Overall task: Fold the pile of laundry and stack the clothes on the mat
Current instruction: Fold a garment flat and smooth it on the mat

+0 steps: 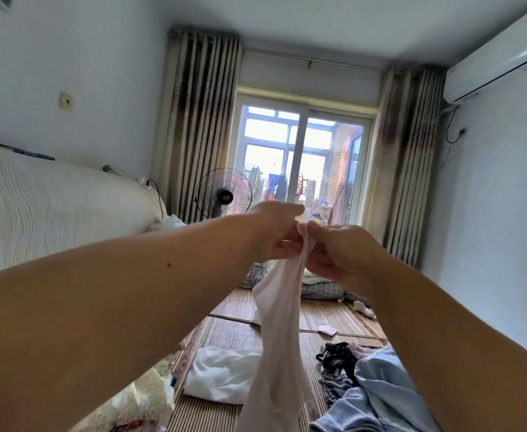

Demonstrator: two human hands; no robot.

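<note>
While both arms were stretched forward at chest height, the left hand [274,229] and the right hand [340,254] met at the top edge of a thin pale pink garment [274,338]. Grip, left: fingers curled, pinching the fabric's upper edge. Grip, right: thumb and fingers curled, pinching the same edge just beside the left hand. Garment: hung straight down between the forearms, lower part running out of the bottom of view, clear of the mat.

Woven mat [334,316]: spread on the floor below the hands. On it, left of the hanging garment, a crumpled white cloth [221,375]. On it, right, a light blue denim piece [377,397] lying against a dark tangled garment [334,360]. Farther back, a small white sock [363,308] and a checked grey cushion [321,289].

Surroundings: white mattress [53,210] propped at left; black standing fan [223,194] before striped curtains [202,126]; glazed sliding door [302,160]; air conditioner [499,63] high on the right wall.
</note>
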